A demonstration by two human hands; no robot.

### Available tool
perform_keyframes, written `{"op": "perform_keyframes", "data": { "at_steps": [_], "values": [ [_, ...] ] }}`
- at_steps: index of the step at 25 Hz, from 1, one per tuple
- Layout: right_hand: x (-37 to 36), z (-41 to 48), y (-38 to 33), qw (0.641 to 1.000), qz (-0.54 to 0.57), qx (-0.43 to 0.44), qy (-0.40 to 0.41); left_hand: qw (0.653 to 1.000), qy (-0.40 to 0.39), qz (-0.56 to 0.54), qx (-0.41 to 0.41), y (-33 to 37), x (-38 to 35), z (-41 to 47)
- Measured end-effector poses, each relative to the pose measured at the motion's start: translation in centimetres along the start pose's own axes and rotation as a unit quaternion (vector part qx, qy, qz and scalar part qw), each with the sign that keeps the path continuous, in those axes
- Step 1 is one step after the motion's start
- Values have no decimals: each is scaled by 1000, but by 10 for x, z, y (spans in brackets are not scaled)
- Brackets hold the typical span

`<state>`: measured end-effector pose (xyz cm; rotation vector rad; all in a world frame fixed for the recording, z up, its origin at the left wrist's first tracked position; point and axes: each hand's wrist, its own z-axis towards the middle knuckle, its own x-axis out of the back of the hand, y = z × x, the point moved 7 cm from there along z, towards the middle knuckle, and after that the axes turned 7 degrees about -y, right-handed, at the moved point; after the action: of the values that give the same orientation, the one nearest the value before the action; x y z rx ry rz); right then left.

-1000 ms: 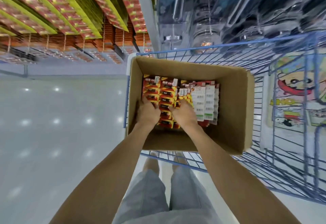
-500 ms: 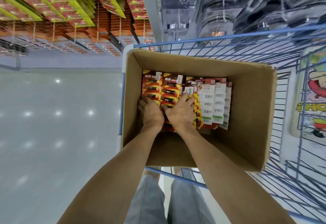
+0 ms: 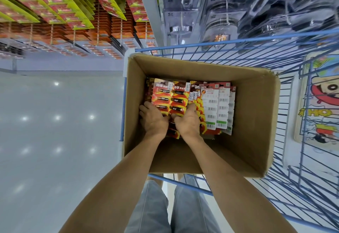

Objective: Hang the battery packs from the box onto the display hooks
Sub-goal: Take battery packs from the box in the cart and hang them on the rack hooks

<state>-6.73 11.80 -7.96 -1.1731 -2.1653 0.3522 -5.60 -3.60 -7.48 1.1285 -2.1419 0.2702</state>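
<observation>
Battery packs [image 3: 170, 100] lie stacked in the cardboard box [image 3: 256, 122], which sits in a blue wire cart [image 3: 302, 186]. Nearest the camera are grey trouser legs [image 3: 152, 210] and two bare forearms reaching forward and down into the box. The left hand [image 3: 153, 119] rests on the near end of the red and yellow front-facing packs, its fingers curled down over their left edge; its grip looks closed around the stack, though the fingertips are hidden. The right hand [image 3: 189, 122] sits just beside it, thumbs almost touching, with its fingers tucked down between the front-facing packs and the neighbouring ones; its grip is likewise wrapped around that same bundle. To the right of the hands, more packs [image 3: 218, 107] stand on edge with their white barcode backs showing, leaning against one another. The right part of the box floor is bare cardboard. Beyond the box, on the left, rows of red, orange and yellow carded packs hang on display hooks [image 3: 73, 21] above a pale glossy floor [image 3: 55, 141]. Farther right hang clear-packaged goods [image 3: 229, 8], too blurred to identify. A cartoon-printed board [image 3: 321, 104] leans against the cart's right side.
</observation>
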Motion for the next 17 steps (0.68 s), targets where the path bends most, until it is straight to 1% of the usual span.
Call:
{"op": "perform_keyframes", "data": {
  "at_steps": [3,5,9,11,14,17],
  "values": [
    [10,-5,13,999,44,11,-10,996,-27,-86,10,-5,0,-9],
    [20,-11,22,995,95,-6,-31,992,-38,-122,-1,-7,4,-15],
    [49,-39,32,966,242,-73,-63,977,-84,-188,-58,-4,18,-38],
    [68,-60,30,949,298,-82,-68,965,-109,-218,-98,-1,30,-61],
    [98,-90,17,933,345,-53,-83,945,-118,-257,-163,7,57,-100],
    [125,-121,-9,921,377,0,-100,916,-123,-329,-193,14,88,-140]
  ]
}}
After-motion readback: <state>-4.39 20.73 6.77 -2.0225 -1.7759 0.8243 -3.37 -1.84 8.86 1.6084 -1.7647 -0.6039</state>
